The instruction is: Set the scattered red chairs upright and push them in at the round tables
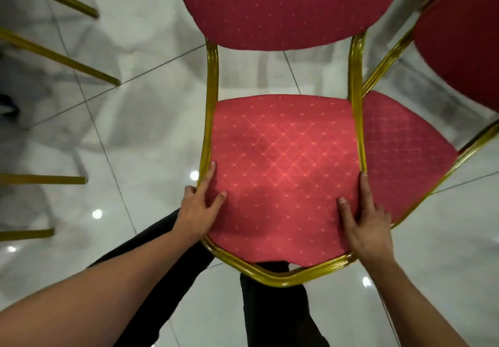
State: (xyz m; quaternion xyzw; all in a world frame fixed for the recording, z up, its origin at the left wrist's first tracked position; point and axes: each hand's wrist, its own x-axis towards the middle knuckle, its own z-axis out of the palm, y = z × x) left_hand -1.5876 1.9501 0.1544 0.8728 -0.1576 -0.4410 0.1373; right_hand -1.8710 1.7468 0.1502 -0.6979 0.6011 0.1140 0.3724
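The chair (283, 163) loses the top of its backrest past the upper edge, and its legs are hidden under the seat. The second chair (405, 152) runs off the right edge and sits partly behind the first. Gold legs (56, 60) at left are blurred, their chairs out of frame.

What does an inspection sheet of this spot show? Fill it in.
Surface: glossy pale tiled floor with light glints.
Job's things: red chair, gold frame, held by its seat; second chair close on its right.
Clutter: gold legs of other chairs at left.
Grippers: left hand grips the seat's left edge; right hand grips its right edge.
Cables: nothing seen.
Surroundings: person's dark trousers below the seat; no table in view.
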